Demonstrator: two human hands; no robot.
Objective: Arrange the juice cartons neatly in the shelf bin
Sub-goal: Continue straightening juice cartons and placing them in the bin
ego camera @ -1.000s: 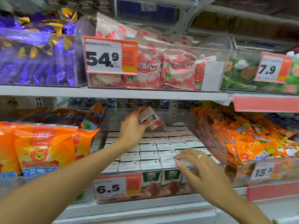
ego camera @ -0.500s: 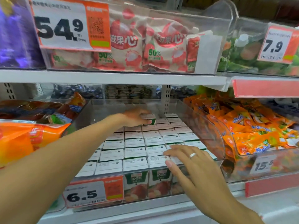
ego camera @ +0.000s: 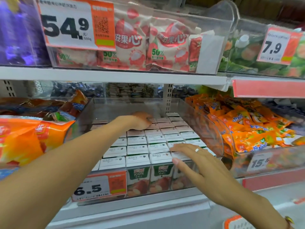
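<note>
Rows of juice cartons (ego camera: 137,149) with white tops and green-and-red fronts stand upright in a clear shelf bin (ego camera: 115,109) on the middle shelf. My left hand (ego camera: 141,121) reaches to the back rows, where its curled fingers hold one carton (ego camera: 153,120) set down among the others. Straight fingers of my right hand (ego camera: 196,160), which wears a ring, lie flat over the front-right cartons at the bin's front wall. The cartons under both hands are partly hidden.
A 6.5 price tag (ego camera: 99,187) hangs on the bin front. Orange snack bags (ego camera: 244,128) fill the bin on the right, orange packs (ego camera: 24,138) the left. The shelf above (ego camera: 115,75) holds lychee sweets (ego camera: 166,45) close over the bin.
My left hand brought a carton down from above the bin and set it into a back row. The camera moved closer. My right hand stayed on the front cartons.
</note>
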